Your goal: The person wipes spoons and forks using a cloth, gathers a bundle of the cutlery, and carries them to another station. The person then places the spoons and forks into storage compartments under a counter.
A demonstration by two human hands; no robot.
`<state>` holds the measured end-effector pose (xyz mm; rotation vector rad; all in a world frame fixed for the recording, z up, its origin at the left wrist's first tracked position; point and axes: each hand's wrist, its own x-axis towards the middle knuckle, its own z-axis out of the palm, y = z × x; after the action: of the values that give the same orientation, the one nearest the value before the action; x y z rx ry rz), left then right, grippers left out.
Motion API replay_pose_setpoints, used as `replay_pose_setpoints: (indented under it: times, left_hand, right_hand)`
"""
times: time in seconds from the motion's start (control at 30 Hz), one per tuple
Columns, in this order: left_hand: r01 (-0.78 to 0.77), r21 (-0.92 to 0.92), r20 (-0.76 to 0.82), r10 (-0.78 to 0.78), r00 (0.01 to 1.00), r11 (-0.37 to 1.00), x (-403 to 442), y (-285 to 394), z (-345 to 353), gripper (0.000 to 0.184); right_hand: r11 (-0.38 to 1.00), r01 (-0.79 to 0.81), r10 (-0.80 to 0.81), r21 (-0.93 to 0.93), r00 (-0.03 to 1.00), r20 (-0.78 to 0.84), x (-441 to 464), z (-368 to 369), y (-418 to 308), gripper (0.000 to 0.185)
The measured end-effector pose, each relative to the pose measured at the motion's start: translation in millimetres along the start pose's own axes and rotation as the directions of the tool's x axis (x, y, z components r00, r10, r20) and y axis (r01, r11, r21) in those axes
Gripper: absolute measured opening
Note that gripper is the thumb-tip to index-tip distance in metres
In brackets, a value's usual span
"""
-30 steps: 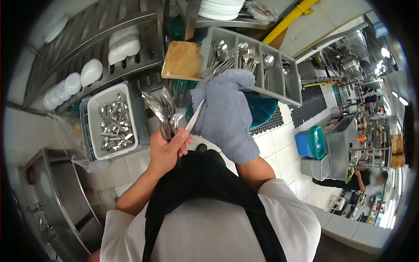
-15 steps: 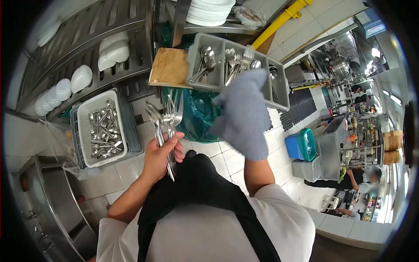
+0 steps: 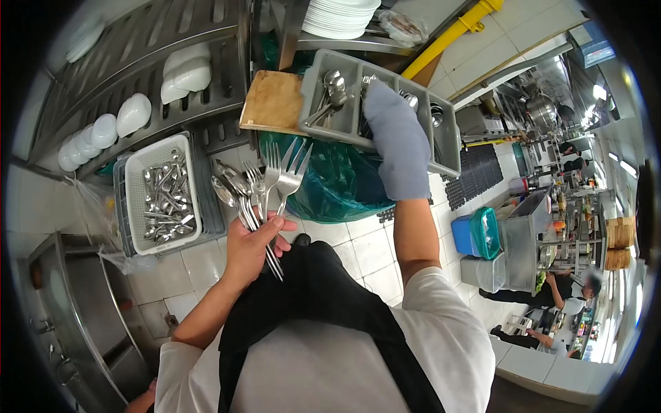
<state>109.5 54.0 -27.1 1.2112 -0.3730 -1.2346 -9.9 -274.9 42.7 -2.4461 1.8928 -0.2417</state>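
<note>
The left hand [image 3: 253, 244] is gripping a bunch of forks and spoons [image 3: 256, 180], fingers closed around the handles — this bunch is fanning out in front of the gray tray [image 3: 447, 148], toward its left. The right hand [image 3: 394, 134] is reaching over the tray's middle; a cloth [image 3: 405, 175] is covering it, so I cannot tell how open its fingers are or what they are holding inside. Loose spoons [image 3: 335, 88] are lying in the tray's leftmost compartment. Left of the tray, a white basket [image 3: 165, 245] is holding piled cutlery [image 3: 167, 196].
</note>
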Motion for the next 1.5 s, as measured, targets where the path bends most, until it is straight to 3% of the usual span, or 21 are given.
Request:
replay_pose_setpoints:
  times: [0.17, 0.23, 0.3, 0.37, 0.47, 0.53, 0.63, 0.77, 1.03, 1.17, 1.2, 1.3, 1.33, 1.4, 1.43, 1.5]
  left_hand:
    - [-0.009, -0.066, -0.021, 0.007, 1.000, 0.998, 4.6, 12.2, 3.5, 0.023]
    - [-0.017, -0.108, -0.012, 0.016, 1.000, 0.994, 6.9, 19.2, 5.5, 0.023]
    - [-0.043, -0.093, -0.008, 0.043, 0.999, 0.995, 12.4, 20.8, 6.6, 0.022]
    - [-0.080, -0.106, 0.034, 0.085, 0.996, 0.991, 17.5, 19.3, 10.0, 0.022]
    - [-0.133, -0.094, 0.087, 0.141, 0.986, 0.987, 21.7, 16.1, 19.3, 0.020]
    - [-0.142, -0.061, 0.124, 0.149, 0.981, 0.988, 22.6, 13.5, 25.8, 0.019]
    - [-0.143, 0.033, 0.181, 0.135, 0.974, 0.989, 16.6, 11.6, 24.7, 0.016]
    - [-0.126, 0.112, 0.186, 0.103, 0.977, 0.986, 12.6, 15.9, 16.4, 0.016]
    - [-0.063, 0.196, 0.156, 0.032, 0.987, 0.979, 1.3, 22.7, -7.6, 0.016]
    - [-0.024, 0.167, 0.114, 0.005, 0.994, 0.986, -1.7, 12.6, -20.3, 0.016]
    - [-0.053, 0.136, 0.104, 0.039, 0.994, 0.989, 0.6, 11.0, -22.5, 0.016]
    - [-0.112, 0.063, 0.082, 0.107, 0.991, 0.992, 8.3, 9.2, -20.3, 0.018]
    - [-0.109, 0.060, 0.085, 0.103, 0.991, 0.992, 9.9, 10.2, -16.0, 0.019]
    - [-0.073, 0.100, 0.138, 0.059, 0.989, 0.992, 11.0, 14.0, -8.7, 0.017]
    - [-0.078, 0.075, 0.135, 0.067, 0.989, 0.994, 10.3, 14.0, -3.9, 0.018]
    - [-0.085, 0.027, 0.123, 0.081, 0.989, 0.996, 7.6, 13.2, 4.1, 0.021]
  right_hand:
    - [0.877, 0.037, 0.025, 0.480, 0.992, -0.122, -61.6, -36.5, 14.4, 0.019]
    - [0.845, 0.091, -0.003, 0.527, 0.986, -0.166, -84.7, -50.9, 16.0, 0.020]
    - [0.881, 0.188, -0.090, 0.435, 0.967, -0.237, -100.9, -62.2, 11.6, 0.020]
    - [0.928, 0.327, -0.267, 0.179, 0.918, -0.294, -123.1, -66.0, -3.2, 0.021]
    - [0.853, 0.503, -0.522, -0.139, 0.820, -0.233, -160.4, -58.5, -34.5, 0.023]
    - [0.781, 0.623, -0.621, -0.043, 0.767, -0.158, -179.9, -46.8, -50.0, 0.022]
    - [0.691, 0.709, -0.688, 0.144, 0.705, -0.171, -181.8, -26.6, -64.2, 0.022]
    - [0.688, 0.703, -0.646, 0.181, 0.706, -0.290, -162.4, -8.9, -67.2, 0.021]
    - [0.768, 0.639, -0.536, 0.043, 0.678, -0.503, -135.2, 15.0, -41.9, 0.020]
    - [0.798, 0.603, -0.582, -0.020, 0.762, -0.284, -140.4, -24.3, -35.6, 0.026]
    - [0.841, 0.540, -0.539, 0.012, 0.840, -0.065, -147.4, -53.0, -49.3, 0.027]
    - [0.904, 0.425, -0.427, -0.035, 0.903, -0.041, -179.7, -13.0, -49.9, 0.022]
    - [0.869, 0.493, -0.492, 0.037, 0.870, -0.017, -189.8, -10.1, -52.3, 0.021]
    - [0.667, 0.675, -0.700, 0.315, 0.712, -0.045, -192.4, -14.0, -65.4, 0.020]
    - [0.632, 0.694, -0.719, 0.344, 0.691, -0.073, -190.5, -14.6, -67.5, 0.020]
    - [0.732, 0.641, -0.611, 0.231, 0.767, -0.195, -181.9, -13.3, -71.0, 0.018]
